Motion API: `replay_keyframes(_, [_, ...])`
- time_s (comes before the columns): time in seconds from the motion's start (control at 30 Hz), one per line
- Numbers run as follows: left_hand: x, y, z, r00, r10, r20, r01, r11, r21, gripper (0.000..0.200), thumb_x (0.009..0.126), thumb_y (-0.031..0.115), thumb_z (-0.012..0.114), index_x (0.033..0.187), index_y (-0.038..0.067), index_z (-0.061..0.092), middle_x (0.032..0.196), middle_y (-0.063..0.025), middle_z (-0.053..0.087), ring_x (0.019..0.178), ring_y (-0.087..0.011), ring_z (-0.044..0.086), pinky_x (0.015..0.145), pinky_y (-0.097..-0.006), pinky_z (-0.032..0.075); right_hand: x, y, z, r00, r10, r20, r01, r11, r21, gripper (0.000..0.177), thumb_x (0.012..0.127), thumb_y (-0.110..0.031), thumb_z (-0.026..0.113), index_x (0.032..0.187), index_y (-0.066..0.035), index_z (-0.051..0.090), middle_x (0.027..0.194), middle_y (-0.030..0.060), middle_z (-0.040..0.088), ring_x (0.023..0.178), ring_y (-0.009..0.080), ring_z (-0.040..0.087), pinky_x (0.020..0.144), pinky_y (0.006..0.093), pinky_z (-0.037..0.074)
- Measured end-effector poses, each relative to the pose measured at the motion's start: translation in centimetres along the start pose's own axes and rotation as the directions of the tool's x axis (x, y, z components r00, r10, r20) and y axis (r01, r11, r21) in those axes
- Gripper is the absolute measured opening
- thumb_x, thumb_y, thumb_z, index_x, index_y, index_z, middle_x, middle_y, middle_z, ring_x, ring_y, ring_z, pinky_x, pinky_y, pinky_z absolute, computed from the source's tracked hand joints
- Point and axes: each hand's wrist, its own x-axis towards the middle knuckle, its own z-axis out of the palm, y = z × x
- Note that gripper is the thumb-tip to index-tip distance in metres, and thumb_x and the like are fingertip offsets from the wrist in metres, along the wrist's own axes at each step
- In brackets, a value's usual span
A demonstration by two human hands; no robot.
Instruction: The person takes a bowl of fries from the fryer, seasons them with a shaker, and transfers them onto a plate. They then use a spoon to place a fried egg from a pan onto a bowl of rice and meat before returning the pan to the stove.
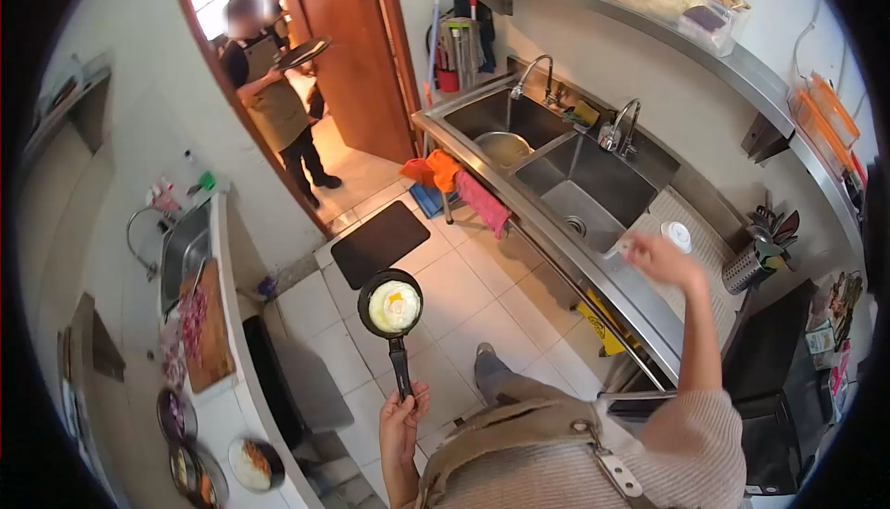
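I am seeing the left hand [400, 416] gripping the handle of a small black pan [390, 305], fingers curling tight around it. The pan is hanging level over the tiled floor, near a black mat [380, 242], and a fried egg [395, 306] is lying in it. The right hand [666, 260] is reaching out over the steel counter [640, 300] beside the sink [584, 184], close to 1 white round lid [677, 235]. Its fingers are blurring, so I cannot tell whether they are pinching anything. Another person [273, 92] is standing in the doorway, carrying a tray [301, 53].
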Motion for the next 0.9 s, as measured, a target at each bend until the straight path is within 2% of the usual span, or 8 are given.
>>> replay_keyframes(0.07, [4.0, 0.4, 1.2, 1.000, -0.007, -0.007, 0.006, 0.998, -0.060, 0.033, 0.087, 0.009, 0.056, 0.116, -0.004, 0.049, 0.106, -0.0132, 0.060, 0.092, -0.0174, 0.061, 0.080, -0.0274, 0.050, 8.8, 0.8, -5.1, 0.959, -0.232, -0.162, 0.225, 0.973, -0.060, 0.032, 0.087, -0.021, 0.051, 0.112, -0.001, 0.055, 0.093, 0.0159, 0.063, 0.084, 0.0290, 0.062, 0.076, 0.0362, 0.048])
replay_keyframes(0.17, [10.0, 2.9, 2.8, 1.000, 0.000, 0.029, 0.001, 0.999, -0.036, 0.033, 0.087, 0.009, 0.057, 0.116, -0.004, 0.049, 0.105, -0.0124, 0.060, 0.092, -0.0178, 0.061, 0.083, -0.0283, 0.050, 20.7, 0.5, -12.1, 0.942, -0.185, -0.279, 0.232, 0.962, 0.145, 0.037, 0.090, -0.030, 0.051, 0.112, -0.001, 0.057, 0.092, 0.0082, 0.064, 0.083, 0.0186, 0.060, 0.076, 0.0294, 0.047])
replay_keyframes(0.33, [17.7, 7.7, 6.3, 0.999, 0.039, -0.033, -0.037, 0.998, 0.055, 0.034, 0.086, 0.011, 0.059, 0.116, -0.003, 0.050, 0.103, -0.0110, 0.062, 0.087, -0.0156, 0.062, 0.077, -0.0257, 0.051, 36.4, -1.4, -20.9, 0.911, -0.219, -0.349, 0.243, 0.970, 0.025, 0.033, 0.091, -0.030, 0.046, 0.116, -0.010, 0.055, 0.094, 0.0025, 0.061, 0.087, 0.0116, 0.056, 0.072, 0.0250, 0.046])
replay_keyframes(0.4, [20.8, 9.3, 6.9, 0.997, 0.058, -0.047, -0.054, 0.995, 0.087, 0.035, 0.086, 0.012, 0.059, 0.117, -0.002, 0.050, 0.103, -0.0108, 0.062, 0.086, -0.0148, 0.062, 0.075, -0.0247, 0.051, 41.5, -2.4, -22.8, 0.853, -0.248, -0.458, 0.156, 0.961, -0.229, 0.033, 0.084, -0.024, 0.051, 0.108, -0.003, 0.060, 0.084, 0.0157, 0.064, 0.079, 0.0275, 0.061, 0.071, 0.0371, 0.047])
replay_keyframes(0.6, [29.7, 11.5, 8.6, 0.985, 0.120, -0.121, -0.110, 0.990, 0.086, 0.036, 0.086, 0.012, 0.059, 0.118, -0.002, 0.050, 0.103, -0.0117, 0.062, 0.085, -0.0139, 0.063, 0.072, -0.0226, 0.052, 57.4, 0.2, -27.6, 0.719, -0.357, -0.596, 0.033, 0.875, -0.484, 0.031, 0.079, -0.023, 0.053, 0.097, -0.002, 0.065, 0.088, 0.0172, 0.066, 0.081, 0.0275, 0.063, 0.074, 0.0363, 0.049])
replay_keyframes(0.7, [33.8, 11.8, 9.5, 0.975, 0.145, -0.166, -0.129, 0.986, 0.106, 0.036, 0.086, 0.012, 0.059, 0.117, -0.002, 0.050, 0.102, -0.0112, 0.063, 0.085, -0.0132, 0.063, 0.072, -0.0221, 0.052, 62.6, -0.7, -29.9, 0.737, -0.306, -0.603, -0.002, 0.891, -0.455, 0.032, 0.077, -0.022, 0.053, 0.100, -0.002, 0.065, 0.088, 0.0177, 0.066, 0.080, 0.0282, 0.064, 0.072, 0.0394, 0.051])
replay_keyframes(0.73, [35.3, 11.9, 10.0, 0.975, 0.142, -0.171, -0.127, 0.987, 0.095, 0.036, 0.086, 0.012, 0.059, 0.117, -0.002, 0.050, 0.102, -0.0112, 0.063, 0.085, -0.0132, 0.063, 0.072, -0.0221, 0.052, 63.0, -1.3, -30.2, 0.796, -0.083, -0.600, 0.008, 0.992, -0.126, 0.033, 0.077, -0.020, 0.052, 0.101, -0.002, 0.065, 0.087, 0.0181, 0.066, 0.079, 0.0291, 0.064, 0.068, 0.0409, 0.052])
replay_keyframes(0.9, [40.6, 13.3, 12.9, 0.958, 0.168, -0.232, -0.157, 0.986, 0.065, 0.033, 0.086, 0.012, 0.058, 0.116, -0.002, 0.052, 0.100, -0.0098, 0.062, 0.085, -0.0125, 0.061, 0.073, -0.0218, 0.050, 75.1, 4.1, -34.3, 0.812, -0.133, -0.568, -0.021, 0.966, -0.257, 0.033, 0.079, -0.012, 0.047, 0.106, 0.000, 0.063, 0.089, 0.0194, 0.065, 0.080, 0.0334, 0.063, 0.068, 0.0426, 0.052])
